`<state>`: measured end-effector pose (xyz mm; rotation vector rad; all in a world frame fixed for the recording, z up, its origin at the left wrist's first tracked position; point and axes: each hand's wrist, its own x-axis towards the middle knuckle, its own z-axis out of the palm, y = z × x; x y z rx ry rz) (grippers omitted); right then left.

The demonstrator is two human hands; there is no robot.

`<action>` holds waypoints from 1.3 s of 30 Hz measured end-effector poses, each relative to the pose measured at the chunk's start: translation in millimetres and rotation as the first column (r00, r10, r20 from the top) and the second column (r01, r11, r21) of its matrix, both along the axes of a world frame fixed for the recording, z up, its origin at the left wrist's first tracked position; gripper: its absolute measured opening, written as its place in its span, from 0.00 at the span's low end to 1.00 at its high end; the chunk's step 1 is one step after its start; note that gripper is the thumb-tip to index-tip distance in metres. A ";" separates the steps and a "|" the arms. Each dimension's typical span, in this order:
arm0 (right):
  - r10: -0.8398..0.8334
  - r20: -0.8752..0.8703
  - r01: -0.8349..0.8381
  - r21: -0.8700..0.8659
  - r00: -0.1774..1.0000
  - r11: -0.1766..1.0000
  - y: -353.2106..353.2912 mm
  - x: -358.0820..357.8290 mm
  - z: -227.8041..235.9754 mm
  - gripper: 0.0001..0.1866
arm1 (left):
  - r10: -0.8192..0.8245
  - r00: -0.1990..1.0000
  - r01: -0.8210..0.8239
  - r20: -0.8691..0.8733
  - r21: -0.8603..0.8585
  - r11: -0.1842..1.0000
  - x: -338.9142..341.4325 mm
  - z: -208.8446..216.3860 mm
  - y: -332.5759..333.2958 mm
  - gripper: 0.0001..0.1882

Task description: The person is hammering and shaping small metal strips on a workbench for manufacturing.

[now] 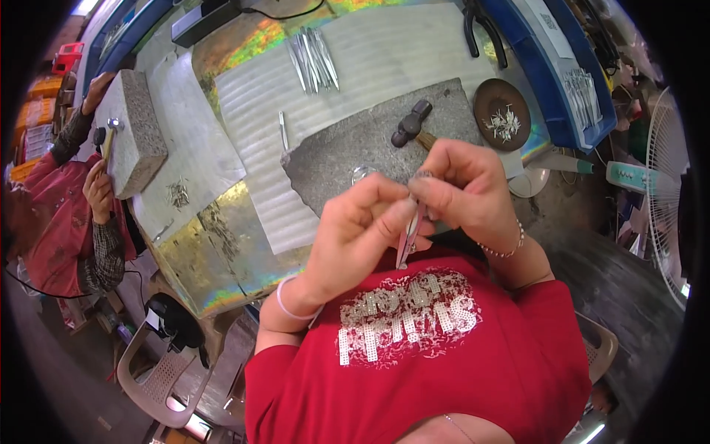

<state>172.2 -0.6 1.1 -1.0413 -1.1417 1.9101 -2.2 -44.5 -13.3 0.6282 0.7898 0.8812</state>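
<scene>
My left hand (353, 235) pinches a slim, shiny metal tool (407, 246) between thumb and fingers, close in front of my chest. The tool's narrow end points down toward me, and its surface reflects red. Against the left fingertips, my right hand (473, 191) is closed in a pinch at the tool's upper end. What sits between the right fingertips is hidden. Just beyond the hands lies a grey stone slab (333, 159). On the slab rests a ball-peen hammer (411, 124), its wooden handle partly behind my right hand.
Past the slab are a pile of slim silver tools (313, 61), one single tool (283, 131) and black-handled pliers (484, 35). A brown bowl (484, 92) holds small metal pins. Blue trays (529, 81) and a fan (665, 185) stand right. At left, a co-worker hammers near a stone block (151, 144).
</scene>
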 end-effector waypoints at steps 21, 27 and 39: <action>-0.018 -0.130 -0.008 -0.191 0.991 0.982 -5.0 -13.2 -11.4 0.07 | -0.063 0.850 0.217 0.524 -0.238 0.947 -14.3 -32.9 -0.4 0.17; -0.013 -0.159 -0.017 -0.188 0.987 0.982 -5.0 -14.4 -15.3 0.07 | -0.090 0.824 0.243 0.560 -0.206 0.948 -15.0 -38.9 1.6 0.18; -0.014 -0.124 -0.012 -0.201 0.992 0.980 -2.7 -16.5 -17.3 0.07 | -0.092 0.786 0.282 0.612 -0.223 0.933 -16.4 -44.8 6.2 0.17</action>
